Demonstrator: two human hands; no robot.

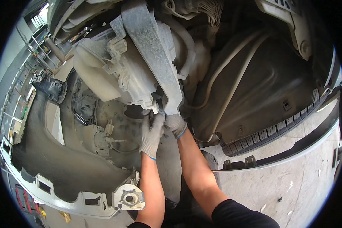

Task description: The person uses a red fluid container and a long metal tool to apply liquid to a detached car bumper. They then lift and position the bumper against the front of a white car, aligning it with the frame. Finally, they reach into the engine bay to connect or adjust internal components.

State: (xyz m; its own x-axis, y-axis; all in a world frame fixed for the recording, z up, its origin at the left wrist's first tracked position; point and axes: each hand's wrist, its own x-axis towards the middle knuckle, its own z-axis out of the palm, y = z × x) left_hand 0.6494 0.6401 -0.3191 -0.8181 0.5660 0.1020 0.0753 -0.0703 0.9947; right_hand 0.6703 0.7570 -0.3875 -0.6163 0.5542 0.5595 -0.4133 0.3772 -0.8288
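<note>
Both my hands wear light knitted gloves with blue cuffs and meet at the lower end of a long dusty grey metal bracket. My left hand is curled, its fingertips together just below a small pale plastic clip at the bottom of a dusty plastic housing. Whatever lies between those fingers is too small to make out. Against the bracket's lower tip rests my right hand; its fingers are hidden behind the metal and my left hand.
To the left hangs a detached bumper cover with a fog lamp unit inside. On the right are a dark wheel-arch liner, a tyre and a curved panel edge. A hose runs down beside my right arm.
</note>
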